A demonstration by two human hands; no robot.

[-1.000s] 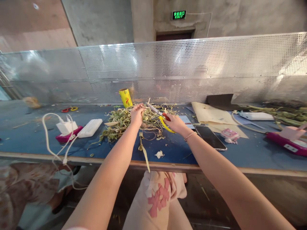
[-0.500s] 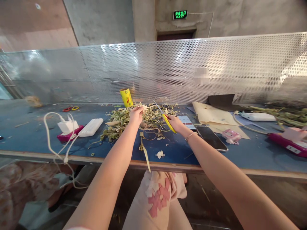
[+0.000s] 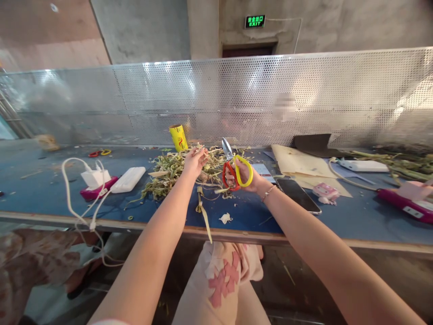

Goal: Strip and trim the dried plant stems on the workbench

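My left hand (image 3: 195,162) is over the pile of dried plant scraps (image 3: 169,169), fingers closed around a pale plant strip (image 3: 200,147) that is mostly hidden. To the right, my right hand (image 3: 252,179) grips scissors (image 3: 227,149) with one red and one yellow handle loop, blades pointing up and away from me. The blades look nearly together. Just below the scissors is a short pale stalk piece (image 3: 221,191); whether my fingers touch it I cannot tell. On the blue tabletop in front lie a long dry leaf (image 3: 205,219) and a small whitish scrap (image 3: 226,218).
Behind the pile stands a yellow tube (image 3: 178,137), before a perforated metal panel (image 3: 203,99). A white power bank (image 3: 128,179), cables and a magenta power strip (image 3: 88,194) lie left. Right are a phone (image 3: 299,196), a pink toy (image 3: 326,192) and brown paper (image 3: 301,160).
My right hand has turned, bringing both scissor handles into view and the blades more upright. The pale stalk piece now shows below them. My left hand has shifted slightly right.
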